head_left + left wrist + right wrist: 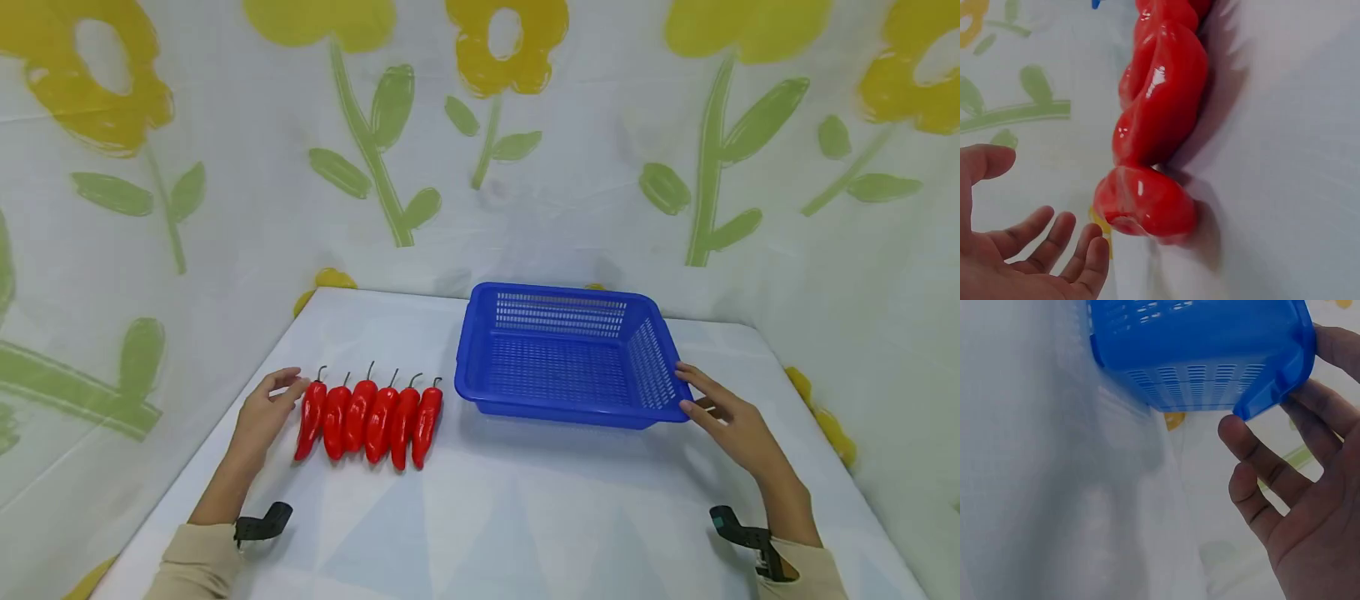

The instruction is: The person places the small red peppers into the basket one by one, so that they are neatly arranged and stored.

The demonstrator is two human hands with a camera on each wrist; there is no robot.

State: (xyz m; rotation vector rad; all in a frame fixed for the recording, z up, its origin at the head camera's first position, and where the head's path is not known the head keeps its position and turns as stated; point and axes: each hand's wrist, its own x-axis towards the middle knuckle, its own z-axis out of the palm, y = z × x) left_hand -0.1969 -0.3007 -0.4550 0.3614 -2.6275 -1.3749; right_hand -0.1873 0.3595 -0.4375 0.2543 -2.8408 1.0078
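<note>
Several glossy red chili peppers (pixel 360 412) lie side by side in a row on the table, dark stems pointing to the back. My left hand (pixel 268 411) is just left of the leftmost pepper, holding nothing. In the left wrist view, its fingers (pixel 1060 240) are spread loosely beside the nearest pepper (pixel 1144 206). A blue plastic basket (pixel 555 414) with slotted walls stands right of the peppers, its inside bare. My right hand (pixel 727 421) holds the basket's right rim near the front corner, thumb and fingers at the edge, as the right wrist view (pixel 1316 469) also shows.
A white table (pixel 480 517) with pale blue triangles carries everything. Behind and beside it hangs a white cloth (pixel 555 225) printed with yellow flowers and green stems. Each wrist wears a black strap mount (pixel 262 523).
</note>
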